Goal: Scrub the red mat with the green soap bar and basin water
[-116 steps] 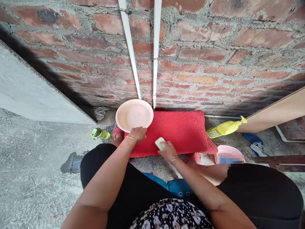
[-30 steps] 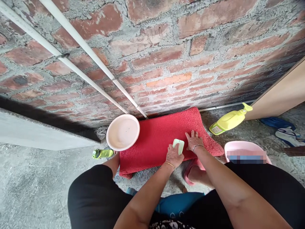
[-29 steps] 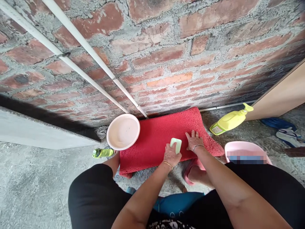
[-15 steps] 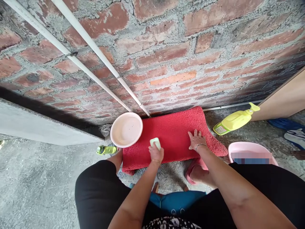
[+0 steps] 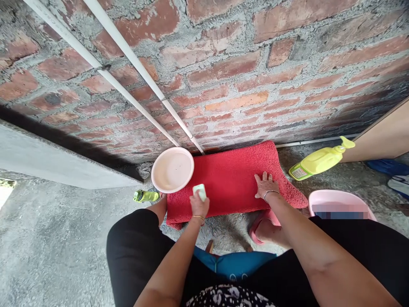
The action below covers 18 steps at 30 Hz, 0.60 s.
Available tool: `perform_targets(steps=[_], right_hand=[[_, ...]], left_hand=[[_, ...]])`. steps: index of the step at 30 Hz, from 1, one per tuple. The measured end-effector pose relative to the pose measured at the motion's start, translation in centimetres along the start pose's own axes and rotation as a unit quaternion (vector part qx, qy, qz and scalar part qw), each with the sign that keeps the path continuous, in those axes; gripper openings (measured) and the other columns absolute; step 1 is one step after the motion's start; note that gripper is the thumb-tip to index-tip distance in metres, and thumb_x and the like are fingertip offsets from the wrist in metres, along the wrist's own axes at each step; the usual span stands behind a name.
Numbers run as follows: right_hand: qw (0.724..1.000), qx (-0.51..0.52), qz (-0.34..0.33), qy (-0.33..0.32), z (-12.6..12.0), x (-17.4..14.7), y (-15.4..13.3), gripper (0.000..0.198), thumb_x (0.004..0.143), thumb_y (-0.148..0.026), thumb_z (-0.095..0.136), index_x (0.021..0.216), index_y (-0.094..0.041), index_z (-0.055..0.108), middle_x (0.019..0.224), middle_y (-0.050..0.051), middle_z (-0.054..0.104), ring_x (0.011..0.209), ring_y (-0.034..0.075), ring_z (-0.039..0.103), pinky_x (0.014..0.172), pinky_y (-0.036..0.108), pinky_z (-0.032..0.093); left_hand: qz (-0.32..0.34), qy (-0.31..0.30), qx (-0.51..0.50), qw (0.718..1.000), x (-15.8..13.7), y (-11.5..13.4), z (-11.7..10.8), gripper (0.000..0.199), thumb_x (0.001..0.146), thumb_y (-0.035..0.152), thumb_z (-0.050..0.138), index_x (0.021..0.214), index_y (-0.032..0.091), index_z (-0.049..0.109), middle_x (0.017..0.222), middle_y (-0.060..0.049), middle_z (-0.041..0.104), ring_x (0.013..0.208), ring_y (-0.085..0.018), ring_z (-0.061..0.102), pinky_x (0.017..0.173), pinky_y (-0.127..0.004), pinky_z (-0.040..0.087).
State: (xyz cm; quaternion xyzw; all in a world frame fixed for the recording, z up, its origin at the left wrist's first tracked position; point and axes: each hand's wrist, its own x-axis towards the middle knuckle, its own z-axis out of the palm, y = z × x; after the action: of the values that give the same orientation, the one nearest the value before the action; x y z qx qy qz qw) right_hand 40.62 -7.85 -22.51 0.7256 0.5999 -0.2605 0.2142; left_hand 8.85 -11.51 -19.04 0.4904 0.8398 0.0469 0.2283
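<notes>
Person's left hand [image 5: 200,207] and right hand [image 5: 267,186] both bare. Thin gold-coloured bracelet [image 5: 198,218] at left wrist; silver-coloured bangle [image 5: 267,195] at right. Top [image 5: 231,295] black, scattered with pale floral print. Trousers [image 5: 134,247] plain black, loose; left shin bare below. Right foot in pinkish-red slipper [image 5: 254,232].

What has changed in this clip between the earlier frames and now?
The left hand has let go of the basin and taken the pale green block from the right hand, which now rests spread on the red cloth. Over the last second, block and left hand shifted toward the basin. The basin remains at the cloth's left end.
</notes>
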Motion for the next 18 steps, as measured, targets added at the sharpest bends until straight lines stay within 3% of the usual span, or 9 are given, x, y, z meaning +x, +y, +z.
perform_targets(steps=[3, 5, 7, 9, 12, 14, 16, 18], right_hand=[[1.0, 0.001, -0.002, 0.002, 0.1, 0.1, 0.1, 0.133, 0.071, -0.061, 0.095, 0.179, -0.028, 0.025, 0.185, 0.027, 0.015, 0.168, 0.052, 0.021, 0.124, 0.066, 0.035], [1.0, 0.002, -0.002, 0.003, 0.1, 0.2, 0.1, 0.132, 0.073, -0.062, 0.094, 0.179, -0.029, 0.024, 0.185, 0.027, 0.015, 0.168, 0.052, 0.021, 0.124, 0.067, 0.036], [1.0, 0.0, -0.001, 0.004, 0.1, 0.1, 0.1, 0.134, 0.072, -0.064, 0.094, 0.18, -0.029, 0.024, 0.185, 0.027, 0.015, 0.168, 0.051, 0.022, 0.125, 0.066, 0.035], [1.0, -0.005, 0.003, 0.002, -0.1, 0.0, 0.1, 0.135, 0.071, -0.063, 0.096, 0.18, -0.029, 0.023, 0.185, 0.028, 0.014, 0.169, 0.05, 0.022, 0.126, 0.065, 0.035], [1.0, -0.019, 0.01, -0.004, -0.5, -0.4, -0.1, 0.126, 0.078, -0.052, 0.094, 0.18, -0.027, 0.024, 0.185, 0.027, 0.015, 0.169, 0.047, 0.022, 0.127, 0.061, 0.035], [1.0, -0.027, 0.011, -0.005, -0.7, -0.6, -0.2, 0.118, 0.084, -0.045, 0.09, 0.18, -0.027, 0.024, 0.185, 0.027, 0.015, 0.17, 0.045, 0.023, 0.128, 0.058, 0.036], [1.0, -0.029, 0.011, -0.004, -1.0, -0.8, -0.2, 0.114, 0.087, -0.042, 0.088, 0.18, -0.027, 0.024, 0.185, 0.026, 0.015, 0.17, 0.044, 0.023, 0.127, 0.057, 0.037], [1.0, -0.026, 0.01, -0.005, -1.0, -1.0, -0.3, 0.114, 0.087, -0.043, 0.088, 0.18, -0.027, 0.025, 0.185, 0.026, 0.016, 0.17, 0.044, 0.023, 0.127, 0.057, 0.038]], left_hand=[[-0.105, 0.015, 0.019, 0.994, 1.6, -1.5, -1.0, 0.061, 0.091, 0.027, 0.075, 0.149, 0.017, 0.059, 0.121, -0.015, 0.066, 0.108, -0.031, 0.073, 0.098, -0.042, 0.057], [-0.104, 0.004, 0.019, 0.994, 0.5, -1.0, -0.1, 0.062, 0.091, 0.028, 0.073, 0.151, 0.018, 0.057, 0.125, -0.016, 0.065, 0.112, -0.033, 0.072, 0.101, -0.043, 0.056], [-0.045, -0.029, 0.019, 0.998, -1.9, 0.6, 1.7, 0.068, 0.09, 0.026, 0.073, 0.154, 0.018, 0.055, 0.133, -0.019, 0.063, 0.119, -0.034, 0.069, 0.107, -0.044, 0.054], [0.051, -0.114, 0.033, 0.992, -5.1, 2.6, 3.9, 0.077, 0.087, 0.026, 0.073, 0.16, 0.016, 0.051, 0.144, -0.022, 0.059, 0.131, -0.036, 0.063, 0.115, -0.045, 0.05], [0.21, -0.282, 0.054, 0.935, -9.6, 5.1, 6.5, 0.087, 0.083, 0.031, 0.076, 0.166, 0.021, 0.049, 0.156, -0.018, 0.054, 0.147, -0.038, 0.052, 0.128, -0.046, 0.039], [0.273, -0.353, 0.046, 0.894, -11.3, 5.7, 7.2, 0.089, 0.081, 0.036, 0.078, 0.166, 0.026, 0.051, 0.159, -0.015, 0.052, 0.148, -0.039, 0.05, 0.129, -0.048, 0.039], [0.29, -0.361, 0.025, 0.886, -11.3, 5.1, 6.9, 0.088, 0.079, 0.038, 0.078, 0.163, 0.028, 0.054, 0.158, -0.013, 0.054, 0.144, -0.038, 0.053, 0.129, -0.048, 0.04], [0.255, -0.307, 0.004, 0.917, -9.7, 3.5, 5.7, 0.085, 0.079, 0.036, 0.079, 0.16, 0.027, 0.056, 0.151, -0.013, 0.059, 0.139, -0.036, 0.057, 0.127, -0.045, 0.042]])
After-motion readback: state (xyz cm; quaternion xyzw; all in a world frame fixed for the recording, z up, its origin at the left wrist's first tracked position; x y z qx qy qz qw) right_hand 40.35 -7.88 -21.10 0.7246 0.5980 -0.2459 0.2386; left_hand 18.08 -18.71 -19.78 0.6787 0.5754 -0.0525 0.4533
